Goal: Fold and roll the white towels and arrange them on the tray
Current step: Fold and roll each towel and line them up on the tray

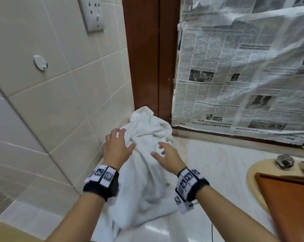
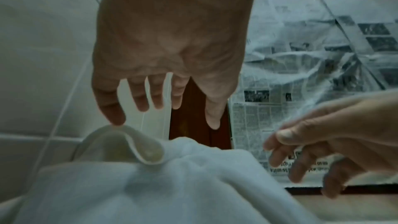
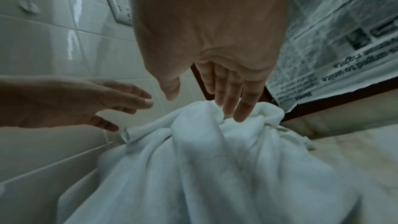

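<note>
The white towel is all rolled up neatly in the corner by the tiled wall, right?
Not rolled up. The head view shows the white towel lying crumpled and loose in the corner by the tiled wall, with both hands open above it.

A white towel lies crumpled and unfolded on the pale worktop, at its left end against the tiled wall. Its far part is bunched into a rumpled heap in the corner by the brown frame; the near part spreads flatter toward the near edge in long creases. A hemmed edge curls up on its left side.
</note>
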The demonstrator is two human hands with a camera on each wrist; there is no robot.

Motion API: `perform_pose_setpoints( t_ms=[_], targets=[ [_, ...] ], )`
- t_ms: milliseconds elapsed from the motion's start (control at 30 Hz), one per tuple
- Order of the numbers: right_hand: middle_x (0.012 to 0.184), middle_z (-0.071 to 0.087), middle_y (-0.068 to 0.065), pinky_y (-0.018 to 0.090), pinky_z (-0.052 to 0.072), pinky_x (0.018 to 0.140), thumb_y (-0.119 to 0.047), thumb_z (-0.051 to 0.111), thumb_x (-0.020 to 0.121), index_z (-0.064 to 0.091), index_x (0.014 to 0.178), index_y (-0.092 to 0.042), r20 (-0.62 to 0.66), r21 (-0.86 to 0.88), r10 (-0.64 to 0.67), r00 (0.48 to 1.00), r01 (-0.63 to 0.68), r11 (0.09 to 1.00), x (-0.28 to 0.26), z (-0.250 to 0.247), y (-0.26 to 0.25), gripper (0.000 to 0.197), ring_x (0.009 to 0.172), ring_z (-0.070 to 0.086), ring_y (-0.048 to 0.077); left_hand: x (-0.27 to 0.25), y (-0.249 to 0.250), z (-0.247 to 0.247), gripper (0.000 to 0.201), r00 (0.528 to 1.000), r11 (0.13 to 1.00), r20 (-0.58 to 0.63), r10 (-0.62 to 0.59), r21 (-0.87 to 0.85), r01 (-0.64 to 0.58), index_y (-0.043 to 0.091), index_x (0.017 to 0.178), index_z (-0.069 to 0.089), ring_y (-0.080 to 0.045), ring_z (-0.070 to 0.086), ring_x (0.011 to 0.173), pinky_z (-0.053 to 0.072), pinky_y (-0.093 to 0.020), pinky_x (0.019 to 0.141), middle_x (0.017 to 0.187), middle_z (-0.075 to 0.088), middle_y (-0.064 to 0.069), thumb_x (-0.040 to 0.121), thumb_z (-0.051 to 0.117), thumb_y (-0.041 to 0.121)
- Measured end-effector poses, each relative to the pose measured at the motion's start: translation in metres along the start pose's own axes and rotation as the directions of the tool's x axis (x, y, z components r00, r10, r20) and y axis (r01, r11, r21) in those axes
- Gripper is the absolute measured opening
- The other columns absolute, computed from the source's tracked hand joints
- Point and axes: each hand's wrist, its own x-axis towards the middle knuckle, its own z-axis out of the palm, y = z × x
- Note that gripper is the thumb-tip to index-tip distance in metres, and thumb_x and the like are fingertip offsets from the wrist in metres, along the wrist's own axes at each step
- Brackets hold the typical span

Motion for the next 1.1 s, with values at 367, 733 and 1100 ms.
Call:
perform_pose_setpoints(
  t_ms=[367, 733, 1100],
  targets=[
    [0.064, 0.046, 0.001, 0.032, 0.031, 0.062, -0.020, 0.066, 0.086, 0.047, 0.066, -0.009, -0.020, 0.102, 0.159, 0.987, -0.156, 0.982, 0.057, 0.022, -0.009, 0.030, 0.068, 0.045, 0.019, 0.042, -0.022, 0.017, 0.025, 0.991, 0.978, 0.063, -0.118, -0.167, 0.127, 0.009, 0.113, 0.069, -0.036, 0.062, 0.102, 0.044, -0.034, 0.079, 0.108, 0.068, -0.014, 0.093, 0.055, 0.015],
    [0.106, 0.061, 0.007, 0.026, 0.050, 0.077, -0.020, 0.072, 0.081, 0.068, 0.081, -0.004, -0.136, 0.527, -0.017, 0.991, 0.087, 0.845, -0.078, -0.077, 0.010, 0.017, 0.097, 0.061, 0.014, -0.040, 0.021, -0.054, 0.012, 0.999, 0.710, -0.031, -0.016, -0.704, -0.011, 0.027, 0.099, 0.069, -0.009, 0.064, 0.093, 0.049, -0.029, 0.079, 0.099, 0.071, 0.014, 0.096, 0.059, 0.033],
    [0.090, 0.068, 0.013, 0.028, 0.044, 0.046, -0.001, 0.063, 0.087, 0.064, 0.121, -0.011, 0.309, 0.453, 0.298, 0.903, -0.415, 0.789, -0.163, -0.043, 0.097, 0.035, 0.063, 0.062, 0.020, -0.127, 0.078, 0.023, 0.014, 0.944, 0.640, 0.304, 0.126, -0.752, 0.157, 0.029, 0.106, 0.072, -0.006, 0.065, 0.104, 0.052, -0.042, 0.096, 0.107, 0.072, 0.015, 0.096, 0.064, 0.033]
  ],
)
